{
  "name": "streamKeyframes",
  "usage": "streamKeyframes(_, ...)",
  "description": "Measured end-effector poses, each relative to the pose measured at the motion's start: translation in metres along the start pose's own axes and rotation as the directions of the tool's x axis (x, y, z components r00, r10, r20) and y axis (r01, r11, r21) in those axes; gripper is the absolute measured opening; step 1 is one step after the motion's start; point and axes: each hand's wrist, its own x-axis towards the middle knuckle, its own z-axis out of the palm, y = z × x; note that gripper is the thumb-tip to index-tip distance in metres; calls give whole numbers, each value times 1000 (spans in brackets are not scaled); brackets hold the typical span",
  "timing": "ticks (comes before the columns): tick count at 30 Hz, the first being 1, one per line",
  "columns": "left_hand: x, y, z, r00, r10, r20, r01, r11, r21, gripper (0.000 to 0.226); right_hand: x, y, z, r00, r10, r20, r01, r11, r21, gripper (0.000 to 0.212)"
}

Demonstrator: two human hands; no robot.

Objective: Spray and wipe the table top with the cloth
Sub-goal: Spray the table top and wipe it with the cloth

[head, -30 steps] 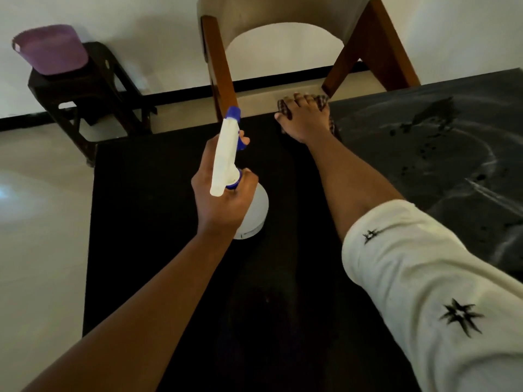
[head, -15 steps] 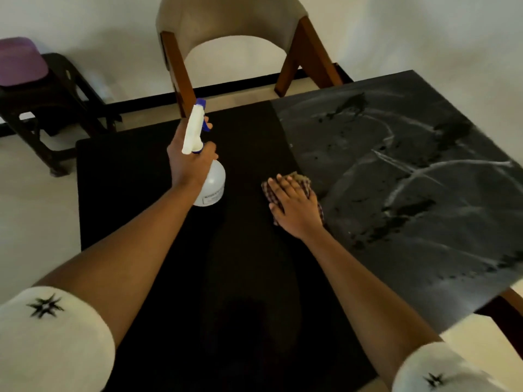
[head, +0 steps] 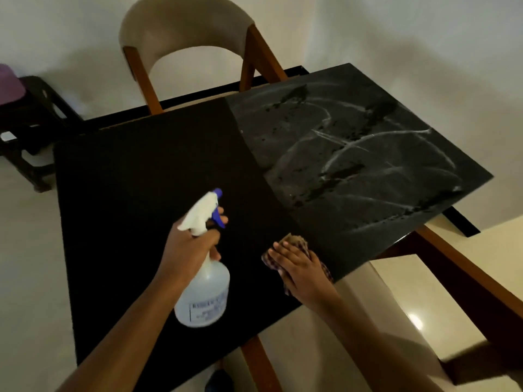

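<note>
A spray bottle (head: pixel 202 295) is held above the dark bench (head: pixel 135 176) by the left hand (head: pixel 188 250), whose grip is closed round the bottle's neck below the white head, with a finger by the blue trigger (head: pixel 218 217). The bottle is tilted, its nozzle pointed toward the bench's far side. The right hand (head: pixel 304 271) is laid flat, fingers spread, on a checked cloth (head: pixel 294 241), which is pressed to the bench near its front edge; no closed grip is made on the cloth. The cloth lies at the line where the matte left part of the bench meets the right part (head: pixel 368 165), on which pale streaks and dark wet patches are seen. A chair (head: pixel 186 32) stands beyond the far edge, and a dark stool (head: pixel 31 123) at far left.
</note>
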Motion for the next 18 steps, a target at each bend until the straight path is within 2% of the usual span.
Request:
streamKeyframes(3,-34,-16,30,995,-58,76,57,998,10,56,-50,7,0,1000,6,26,-6,1000,15,54)
streamKeyframes(5,-48,-26,49,984,-112,138,106,993,46,57,-80,16,-3,997,81,5,-81,989,122,41)
streamKeyframes(6,-52,-30,60,977,-140,163,128,988,81,56,-95,21,-8,985,170,-4,-160,937,309,34)
streamKeyframes(7,-56,-32,71,969,-166,183,145,982,123,56,-107,25,-14,965,263,-4,-223,827,516,29)
streamKeyframes(9,-61,-34,92,952,-205,229,156,964,213,55,-123,37,-28,877,479,-35,-294,594,749,24)
streamKeyframes(11,-61,-35,110,936,-231,265,156,949,275,54,-130,51,-38,783,608,-130,-295,547,783,21)
streamKeyframes(13,-59,-37,124,929,-263,259,177,934,312,48,-131,60,-48,712,669,-214,-259,533,806,26)
streamKeyframes(18,-50,-38,145,948,-256,188,172,911,375,37,-124,66,-68,599,731,-328,-140,498,856,34)
